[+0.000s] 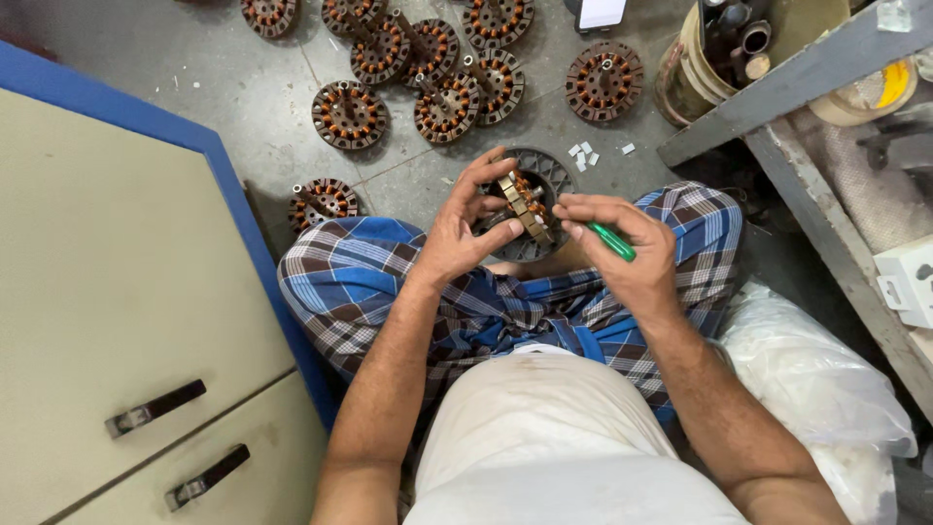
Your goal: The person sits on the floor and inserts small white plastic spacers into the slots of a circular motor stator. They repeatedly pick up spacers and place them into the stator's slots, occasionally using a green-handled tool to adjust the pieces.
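I sit cross-legged on the floor in a blue checked cloth. My left hand (pixel 465 226) grips a round motor stator (pixel 525 206) with copper windings, held upright over my lap. My right hand (pixel 622 245) is closed around a green-handled tool (pixel 612 241), its fingertips pressing at the stator's right side. A dark round stator ring (pixel 549 170) lies on the floor just behind the held one.
Several wound stators (pixel 428 68) lie on the grey floor ahead, one more (pixel 323 201) near my left knee. A cream cabinet with a blue edge (pixel 117 292) stands at left. A grey metal rack (pixel 826 117), a bucket (pixel 695 73) and a white plastic bag (pixel 816 379) are at right.
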